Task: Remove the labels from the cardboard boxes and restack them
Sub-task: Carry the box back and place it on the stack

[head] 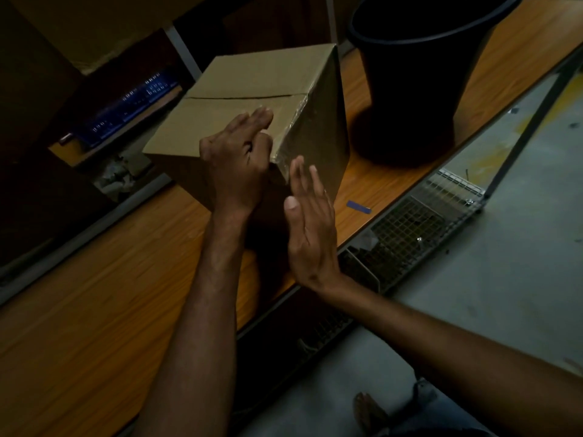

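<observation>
A brown cardboard box stands on the wooden table, its top flaps closed along a seam. Clear shiny tape wraps its near right edge and corner. My left hand rests on the box's top near that corner, fingers curled at the tape's edge; whether it pinches the tape is unclear. My right hand is flat and open, fingers together, just in front of the box's right side near the corner. No paper label shows on the visible faces.
A large black bucket stands on the table right of the box. A small blue strip lies near the table's edge. A wire mesh cage sits on the grey floor below. Blue crate and dark shelving are at the left.
</observation>
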A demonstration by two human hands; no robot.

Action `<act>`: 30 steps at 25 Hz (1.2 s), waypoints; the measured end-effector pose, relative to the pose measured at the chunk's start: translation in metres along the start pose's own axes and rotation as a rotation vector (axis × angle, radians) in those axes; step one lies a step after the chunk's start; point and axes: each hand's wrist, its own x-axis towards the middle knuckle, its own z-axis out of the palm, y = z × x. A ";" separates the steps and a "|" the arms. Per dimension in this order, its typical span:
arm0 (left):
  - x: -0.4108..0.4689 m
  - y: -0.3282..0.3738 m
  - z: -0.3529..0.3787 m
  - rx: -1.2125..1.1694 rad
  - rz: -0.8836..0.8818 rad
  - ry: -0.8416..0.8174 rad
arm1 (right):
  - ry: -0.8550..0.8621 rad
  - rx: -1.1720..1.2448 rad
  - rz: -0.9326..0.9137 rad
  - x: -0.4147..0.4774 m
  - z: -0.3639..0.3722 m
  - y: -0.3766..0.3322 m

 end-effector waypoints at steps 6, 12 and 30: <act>0.001 -0.001 0.003 -0.020 0.004 0.004 | 0.087 0.046 0.091 0.006 0.007 0.001; 0.001 -0.004 0.003 -0.012 -0.003 -0.010 | 0.095 0.055 0.210 0.019 0.004 -0.002; 0.001 -0.002 0.003 -0.029 -0.017 0.023 | 0.113 0.052 0.235 0.022 0.012 0.008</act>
